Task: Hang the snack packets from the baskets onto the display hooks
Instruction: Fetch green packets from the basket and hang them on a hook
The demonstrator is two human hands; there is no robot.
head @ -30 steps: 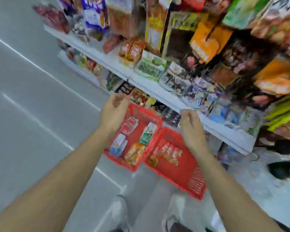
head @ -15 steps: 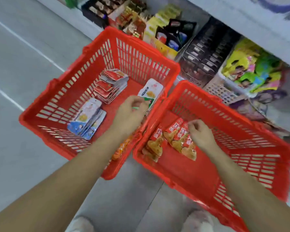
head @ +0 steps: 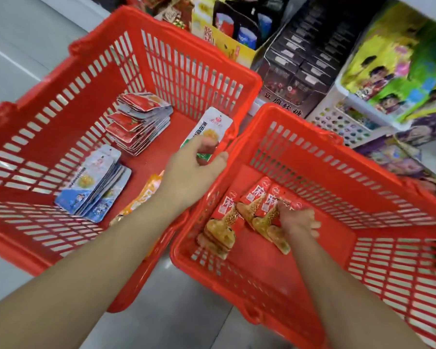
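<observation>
1. Both hands sit lower in the baskets than half a second ago; the left hand (head: 191,172) has now closed on the white-and-green packet (head: 213,127) it was only reaching for then
2. Baskets, counted: two, red and slatted, side by side on the grey floor (head: 176,311) with their rims meeting: the left basket (head: 61,71) and the right basket (head: 363,170)
3. Left basket contents: one red-and-grey stack (head: 141,119) at the back, one blue stack (head: 93,182) towards the left, some orange packets (head: 142,197) (number unclear, the forearm covers them), and the white-and-green packet leaning at the right wall
4. Right basket contents: four red packets (head: 254,200) show, fanned on the base at its left end; any beneath the hand cannot be counted
5. Left hand: forearm stretched across the left basket, fingers and thumb curled round the packet's lower end, its upper end free
6. Right hand (head: 300,222): palm down, fingers curled onto the rightmost red packets, pinching them
7. Black boxes (head: 295,79) stand behind the baskets
</observation>
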